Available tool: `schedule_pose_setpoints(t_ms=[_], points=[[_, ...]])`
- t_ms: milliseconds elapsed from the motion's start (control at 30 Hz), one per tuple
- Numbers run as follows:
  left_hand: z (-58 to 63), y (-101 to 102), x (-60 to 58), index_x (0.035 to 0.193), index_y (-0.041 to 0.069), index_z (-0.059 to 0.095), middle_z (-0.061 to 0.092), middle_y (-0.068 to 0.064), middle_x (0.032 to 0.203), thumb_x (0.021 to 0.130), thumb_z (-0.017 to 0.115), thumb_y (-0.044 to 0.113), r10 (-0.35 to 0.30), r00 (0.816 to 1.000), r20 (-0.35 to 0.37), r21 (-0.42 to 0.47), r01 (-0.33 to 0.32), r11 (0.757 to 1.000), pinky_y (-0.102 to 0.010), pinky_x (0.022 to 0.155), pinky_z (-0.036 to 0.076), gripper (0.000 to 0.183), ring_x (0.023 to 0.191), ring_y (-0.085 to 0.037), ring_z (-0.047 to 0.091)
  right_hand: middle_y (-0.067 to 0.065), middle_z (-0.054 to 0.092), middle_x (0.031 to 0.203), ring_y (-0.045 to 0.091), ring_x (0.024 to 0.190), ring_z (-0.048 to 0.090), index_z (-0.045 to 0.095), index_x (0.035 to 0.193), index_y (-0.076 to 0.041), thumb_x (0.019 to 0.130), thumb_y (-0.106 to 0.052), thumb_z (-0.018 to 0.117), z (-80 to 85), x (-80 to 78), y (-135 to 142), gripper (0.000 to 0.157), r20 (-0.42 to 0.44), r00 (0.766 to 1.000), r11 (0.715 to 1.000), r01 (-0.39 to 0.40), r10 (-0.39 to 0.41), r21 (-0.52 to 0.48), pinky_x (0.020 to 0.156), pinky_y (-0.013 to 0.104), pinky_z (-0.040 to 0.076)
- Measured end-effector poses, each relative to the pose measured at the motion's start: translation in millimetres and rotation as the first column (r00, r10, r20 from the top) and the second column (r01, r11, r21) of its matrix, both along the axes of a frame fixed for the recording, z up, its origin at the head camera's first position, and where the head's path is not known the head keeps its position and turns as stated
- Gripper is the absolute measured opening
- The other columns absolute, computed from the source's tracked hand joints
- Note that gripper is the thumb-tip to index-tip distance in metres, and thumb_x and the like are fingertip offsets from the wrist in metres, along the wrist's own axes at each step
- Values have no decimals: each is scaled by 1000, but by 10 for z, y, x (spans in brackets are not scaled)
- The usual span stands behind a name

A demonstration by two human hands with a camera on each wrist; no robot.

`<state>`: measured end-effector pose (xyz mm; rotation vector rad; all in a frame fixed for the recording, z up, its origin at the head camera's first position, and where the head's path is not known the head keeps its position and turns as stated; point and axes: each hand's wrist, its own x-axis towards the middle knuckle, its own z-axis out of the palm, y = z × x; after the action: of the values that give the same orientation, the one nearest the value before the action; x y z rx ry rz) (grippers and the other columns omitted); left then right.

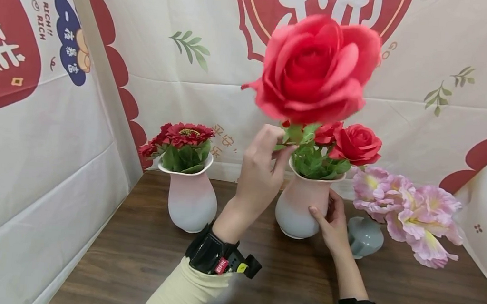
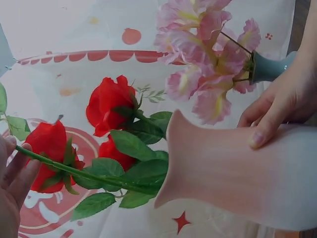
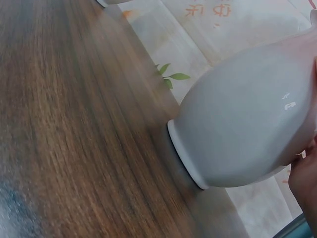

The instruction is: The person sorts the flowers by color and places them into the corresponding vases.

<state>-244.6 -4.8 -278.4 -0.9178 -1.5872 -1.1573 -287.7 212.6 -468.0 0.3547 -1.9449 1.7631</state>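
Note:
A large red artificial rose stands high above a pink-and-white vase. My left hand pinches its green stem below the bloom, and the stem's lower part runs to the vase mouth among the leaves. Other red roses with green leaves sit in the same vase. On the vase's right side my right hand grips the body, thumb in front and fingers round the side. The vase's base rests upright on the wooden table.
To the left stands a matching pink-and-white vase with dark red daisy-like flowers. Right of my right hand, a small grey-green vase holds pink flowers that lean outward. A printed white cloth hangs behind the table.

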Motion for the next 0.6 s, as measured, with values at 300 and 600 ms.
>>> schedule_pose_setpoints(t_ms=[300, 600], points=[[-74, 193, -179, 102, -2, 56, 58, -14, 94, 92, 61, 6, 9, 998, 65, -58, -5, 998, -16, 75, 58, 13, 92, -17, 62, -5, 50, 124, 10, 111, 49, 35, 141, -6, 87, 11, 60, -4, -2, 7, 62, -5, 1000, 1000, 7, -7, 2, 88, 9, 42], [-209, 323, -332, 108, 3, 56, 59, -10, 98, 92, 62, 7, 78, 980, 184, -181, -44, 983, -17, 68, 56, 18, 90, -14, 61, -5, 51, 123, 10, 109, 50, 35, 141, -4, 86, 13, 60, -5, -13, 18, 63, -24, 1000, 1000, -2, 2, 14, 87, 8, 43]])
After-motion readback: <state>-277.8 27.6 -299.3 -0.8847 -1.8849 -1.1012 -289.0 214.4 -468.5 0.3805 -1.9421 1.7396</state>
